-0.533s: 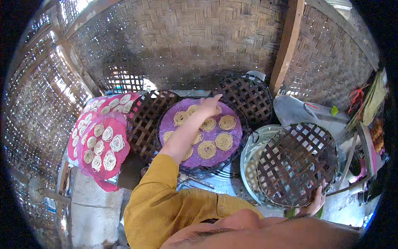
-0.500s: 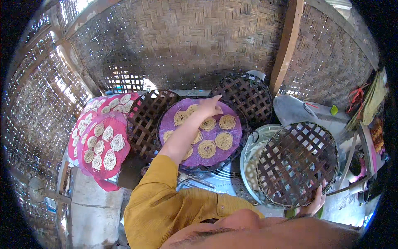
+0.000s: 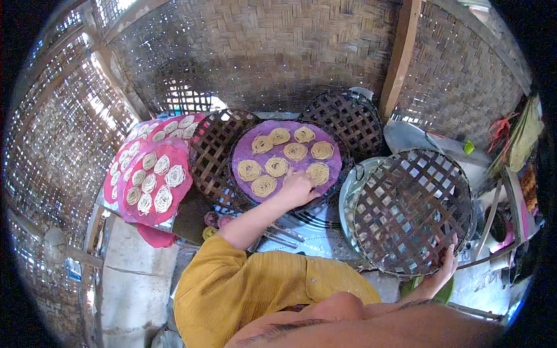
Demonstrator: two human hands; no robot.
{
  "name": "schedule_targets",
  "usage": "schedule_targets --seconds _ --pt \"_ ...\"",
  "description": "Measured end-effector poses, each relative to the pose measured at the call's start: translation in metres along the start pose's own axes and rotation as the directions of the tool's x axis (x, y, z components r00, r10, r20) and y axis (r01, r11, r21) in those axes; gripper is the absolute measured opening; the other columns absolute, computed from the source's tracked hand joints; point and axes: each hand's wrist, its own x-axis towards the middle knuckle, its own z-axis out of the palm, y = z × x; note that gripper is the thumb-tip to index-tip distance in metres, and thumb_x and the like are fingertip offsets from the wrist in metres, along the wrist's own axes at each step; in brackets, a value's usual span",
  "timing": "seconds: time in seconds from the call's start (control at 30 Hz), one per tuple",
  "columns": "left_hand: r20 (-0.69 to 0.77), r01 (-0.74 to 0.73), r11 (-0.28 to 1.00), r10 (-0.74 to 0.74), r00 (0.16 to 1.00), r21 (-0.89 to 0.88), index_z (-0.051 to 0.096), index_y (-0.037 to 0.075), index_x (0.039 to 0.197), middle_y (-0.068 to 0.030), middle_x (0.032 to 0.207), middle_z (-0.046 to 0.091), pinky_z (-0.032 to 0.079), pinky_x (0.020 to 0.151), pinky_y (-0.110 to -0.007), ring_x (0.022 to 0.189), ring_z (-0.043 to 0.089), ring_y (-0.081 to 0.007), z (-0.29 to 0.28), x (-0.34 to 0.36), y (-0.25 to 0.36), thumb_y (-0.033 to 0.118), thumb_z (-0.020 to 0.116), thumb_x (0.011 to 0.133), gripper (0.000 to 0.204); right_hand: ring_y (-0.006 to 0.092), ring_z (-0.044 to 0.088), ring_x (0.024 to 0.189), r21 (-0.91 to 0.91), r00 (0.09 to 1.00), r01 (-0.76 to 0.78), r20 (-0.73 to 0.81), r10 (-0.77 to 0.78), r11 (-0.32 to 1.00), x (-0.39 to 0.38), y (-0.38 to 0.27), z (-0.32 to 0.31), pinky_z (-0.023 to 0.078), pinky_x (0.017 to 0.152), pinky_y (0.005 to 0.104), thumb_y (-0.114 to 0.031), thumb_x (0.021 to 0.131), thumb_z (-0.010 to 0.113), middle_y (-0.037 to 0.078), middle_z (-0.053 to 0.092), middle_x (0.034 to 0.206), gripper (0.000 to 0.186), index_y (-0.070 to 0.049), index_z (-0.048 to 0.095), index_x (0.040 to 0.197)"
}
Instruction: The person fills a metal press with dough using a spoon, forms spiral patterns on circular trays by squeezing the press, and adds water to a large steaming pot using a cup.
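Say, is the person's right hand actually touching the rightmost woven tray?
Touching: the head view shows the right hand at the near right rim of the rightmost woven tray, fingers against its edge.

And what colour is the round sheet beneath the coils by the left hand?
The round sheet is purple, seen best in the head view.

- Rustic kitchen or food workshop
- Woven matting wall, far; wooden post, right
- Noodle-like coils on purple cloth
- Pink cloths, coil-laden, left
- Lattice tray, pale-green basin, right
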Motion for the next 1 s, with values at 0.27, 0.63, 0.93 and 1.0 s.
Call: schedule_targets --seconds 0.27,0.63,0.93,1.0 --pt "-0.021 -0.036 0.995 0.039 0.999 0.097 0.063 0.009 0.063 -0.0074 0.068 0.058 0.033 0.072 -0.046 0.076 0.054 -0.0251 0.015 -0.001 0.021 0.033 0.06 0.069 0.025 0.0179 0.054 0.062 0.044 0.994 -0.018 0.107 0.014 0.999 0.0 0.006 -0.029 0.043 0.045 0.0261 -0.03 0.082 0.053 0.018 0.058 0.09 0.048 -0.004 0.044 0.121" --pt "-0.262 0.15 0.972 -0.099 0.96 0.181 0.06 0.006 0.056 -0.0121 0.059 0.057 0.033 0.079 -0.048 0.061 0.055 -0.0265 0.008 0.022 0.039 0.016 0.054 0.063 0.014 0.0201 0.057 0.072 0.062 0.966 -0.153 0.221 0.136 0.986 -0.006 0.015 -0.019 0.044 0.051 0.0263 -0.031 0.085 0.047 0.017 0.057 0.095 0.048 -0.004 0.04 0.123" --pt "-0.268 0.255 0.963 -0.224 0.937 0.084 0.061 0.005 0.057 -0.0117 0.062 0.059 0.028 0.085 -0.051 0.065 0.056 -0.0273 -0.061 0.023 0.051 0.021 0.054 0.065 0.02 0.0218 0.057 0.084 0.185 0.781 -0.546 0.467 0.416 0.817 -0.027 0.105 0.071 0.048 0.059 0.0307 -0.031 0.087 0.046 0.012 0.057 0.1 0.035 -0.006 0.047 0.11" --pt "-0.328 0.154 0.976 -0.097 0.94 0.154 0.06 0.005 0.058 -0.0103 0.064 0.059 0.028 0.086 -0.051 0.068 0.057 -0.0252 -0.062 0.018 0.067 0.021 0.053 0.066 0.019 0.0238 0.056 0.085 0.244 0.721 -0.628 0.54 0.434 0.739 -0.034 0.139 0.088 0.047 0.068 0.0337 -0.03 0.088 0.043 0.013 0.056 0.104 0.035 -0.006 0.044 0.113"
